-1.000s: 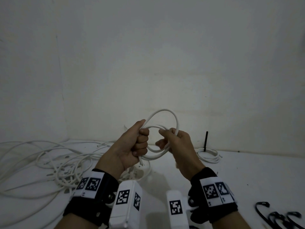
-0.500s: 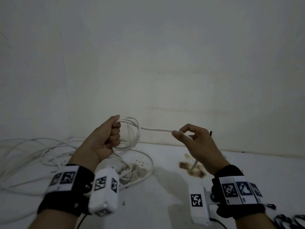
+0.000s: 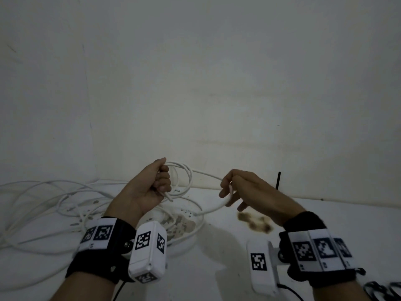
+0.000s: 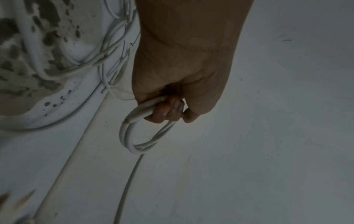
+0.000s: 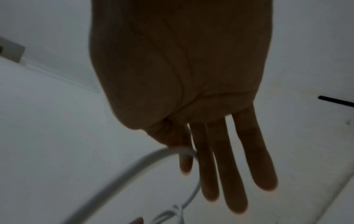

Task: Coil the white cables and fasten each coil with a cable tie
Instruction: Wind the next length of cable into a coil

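My left hand (image 3: pixel 161 181) is fisted round a small coil of white cable (image 3: pixel 185 177) held up in front of the wall. In the left wrist view the coil (image 4: pixel 130 136) hangs from the curled fingers (image 4: pixel 166 112) as two or three loops. From the coil a single strand (image 3: pixel 206 173) runs right to my right hand (image 3: pixel 227 187). There thumb and forefinger pinch it, and it bends down toward the floor. The right wrist view shows the other right-hand fingers (image 5: pixel 229 166) straight, with the cable (image 5: pixel 122 172) crossing by the forefinger.
A loose tangle of white cables (image 3: pixel 43 205) lies on the floor at left, next to a stained white round dish (image 3: pixel 191 233). A brown stain (image 3: pixel 253 222) marks the floor below my right hand. Black cable ties (image 3: pixel 382 290) lie at the bottom right. A thin black rod (image 3: pixel 278 181) stands by the wall.
A second ago both hands met at the coil. They have moved apart, drawing a strand out to the right, and the strand now curves down from my right hand.
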`<state>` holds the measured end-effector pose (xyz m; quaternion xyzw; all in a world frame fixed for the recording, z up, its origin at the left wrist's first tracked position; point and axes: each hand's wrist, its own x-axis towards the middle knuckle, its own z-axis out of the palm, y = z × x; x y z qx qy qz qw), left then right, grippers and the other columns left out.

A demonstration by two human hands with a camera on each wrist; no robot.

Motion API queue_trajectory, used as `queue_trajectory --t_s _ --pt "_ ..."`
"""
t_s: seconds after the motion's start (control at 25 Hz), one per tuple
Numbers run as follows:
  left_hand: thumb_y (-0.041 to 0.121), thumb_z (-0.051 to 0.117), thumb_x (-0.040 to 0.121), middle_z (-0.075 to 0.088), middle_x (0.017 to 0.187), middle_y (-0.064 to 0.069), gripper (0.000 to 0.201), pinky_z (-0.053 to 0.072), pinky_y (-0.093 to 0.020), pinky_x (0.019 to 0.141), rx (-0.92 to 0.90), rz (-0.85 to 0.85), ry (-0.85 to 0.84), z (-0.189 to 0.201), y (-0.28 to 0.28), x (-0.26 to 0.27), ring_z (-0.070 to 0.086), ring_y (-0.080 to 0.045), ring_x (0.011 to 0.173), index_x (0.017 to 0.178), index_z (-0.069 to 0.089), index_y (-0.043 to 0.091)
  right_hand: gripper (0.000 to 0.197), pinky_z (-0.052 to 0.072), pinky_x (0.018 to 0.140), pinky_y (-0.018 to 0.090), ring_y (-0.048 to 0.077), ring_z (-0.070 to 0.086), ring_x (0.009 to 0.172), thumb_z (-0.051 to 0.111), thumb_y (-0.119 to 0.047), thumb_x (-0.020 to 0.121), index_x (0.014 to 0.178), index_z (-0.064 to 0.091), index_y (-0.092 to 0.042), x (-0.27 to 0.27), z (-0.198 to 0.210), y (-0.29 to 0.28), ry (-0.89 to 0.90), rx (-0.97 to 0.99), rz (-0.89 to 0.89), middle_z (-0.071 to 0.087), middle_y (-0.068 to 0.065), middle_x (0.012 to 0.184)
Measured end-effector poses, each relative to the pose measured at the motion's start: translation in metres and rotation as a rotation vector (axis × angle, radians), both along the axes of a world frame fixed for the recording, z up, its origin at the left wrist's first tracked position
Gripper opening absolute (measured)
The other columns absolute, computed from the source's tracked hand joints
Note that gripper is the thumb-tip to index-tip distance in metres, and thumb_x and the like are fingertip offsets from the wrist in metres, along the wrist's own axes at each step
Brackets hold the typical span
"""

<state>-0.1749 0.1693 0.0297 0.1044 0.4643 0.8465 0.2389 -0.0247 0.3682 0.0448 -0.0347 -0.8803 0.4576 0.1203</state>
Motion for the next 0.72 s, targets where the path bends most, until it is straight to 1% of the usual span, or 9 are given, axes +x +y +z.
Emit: queue_trajectory --t_s 0.04,0.12,0.2,0.24,0.32,0.4,0.52,0.64,0.72 --pt "0.032 0.042 0.103 0.025 0.042 0.008 0.038 0.025 -0.018 0.031 0.038 -0.023 -0.029 0.000 0.000 -0.001 0.024 -0.005 0.030 0.068 0.039 0.018 0.026 0.050 0.072 0.032 0.017 0.068 0.088 0.037 -0.015 0.100 0.102 0.063 -0.016 0.002 0.002 0.001 -0.050 0.009 0.048 0.072 0.004 0.105" --pt "0.029 0.039 0.103 0.027 0.044 0.007 0.038 0.028 -0.018 0.031 0.123 -0.066 -0.084 0.000 0.001 -0.001 0.027 -0.006 0.031 0.068 0.040 0.017 0.015 0.052 0.076 0.032 0.011 0.067 0.089 0.052 -0.014 0.097 0.101 0.064 -0.022 0.007 0.003 0.001 -0.066 0.097 0.126 0.073 -0.001 0.105" --pt "0.028 0.036 0.104 0.029 0.048 0.006 0.038 0.031 -0.019 0.033 0.201 -0.073 -0.113 0.000 0.004 0.002 0.029 -0.008 0.033 0.069 0.040 0.016 0.006 0.055 0.083 0.032 0.007 0.066 0.090 0.067 -0.026 0.092 0.097 0.068 -0.029 0.006 0.002 -0.002 0.017 0.258 0.116 0.070 -0.007 0.101" --pt "0.027 0.035 0.105 0.030 0.050 0.005 0.037 0.033 -0.019 0.035 0.237 -0.068 -0.123 0.000 0.006 0.003 0.029 -0.008 0.035 0.070 0.039 0.016 0.005 0.052 0.086 0.031 0.007 0.061 0.096 0.070 -0.034 0.089 0.095 0.070 -0.034 0.005 0.002 -0.005 0.065 0.348 0.075 0.065 -0.008 0.103" --pt "0.027 0.032 0.106 0.030 0.054 0.003 0.036 0.034 -0.019 0.038 0.295 -0.053 -0.132 0.001 0.010 0.006 0.028 -0.009 0.040 0.072 0.036 0.017 0.008 0.041 0.084 0.022 0.008 0.049 0.102 0.072 -0.043 0.086 0.093 0.074 -0.039 0.003 0.004 -0.015 0.162 0.473 -0.004 0.055 -0.006 0.106" --pt "0.026 0.030 0.106 0.031 0.055 0.002 0.036 0.034 -0.019 0.042 0.306 -0.036 -0.102 0.003 0.013 0.009 0.027 -0.010 0.045 0.071 0.034 0.017 0.011 0.040 0.070 0.013 0.005 0.055 0.088 0.076 -0.041 0.083 0.092 0.079 -0.035 0.000 0.004 -0.026 0.262 0.441 0.001 0.064 -0.006 0.095" --pt "0.026 0.029 0.107 0.033 0.053 0.001 0.044 0.038 -0.020 0.042 0.281 -0.056 -0.057 0.005 0.021 0.018 0.031 -0.010 0.043 0.066 0.038 0.015 0.015 0.041 0.052 0.011 0.003 0.059 0.055 0.083 -0.037 0.077 0.083 0.080 -0.024 -0.007 0.000 -0.039 0.301 0.346 0.042 0.072 -0.005 0.068" --pt "0.026 0.033 0.105 0.038 0.051 0.000 0.053 0.041 -0.021 0.042 0.203 -0.087 -0.012 0.005 0.031 0.026 0.039 -0.012 0.041 0.056 0.045 0.011 0.019 0.051 0.051 0.015 0.004 0.066 0.053 0.086 -0.029 0.075 0.080 0.075 -0.015 -0.013 -0.006 -0.045 0.306 0.278 0.040 0.073 0.000 0.064" --pt "0.026 0.034 0.105 0.041 0.056 -0.001 0.044 0.041 -0.019 0.042 0.097 -0.095 0.052 0.004 0.037 0.033 0.042 -0.013 0.046 0.064 0.044 0.011 0.015 0.057 0.056 0.022 0.009 0.069 0.055 0.083 -0.023 0.079 0.077 0.073 -0.012 -0.014 -0.007 -0.048 0.316 0.260 0.045 0.073 0.003 0.063"
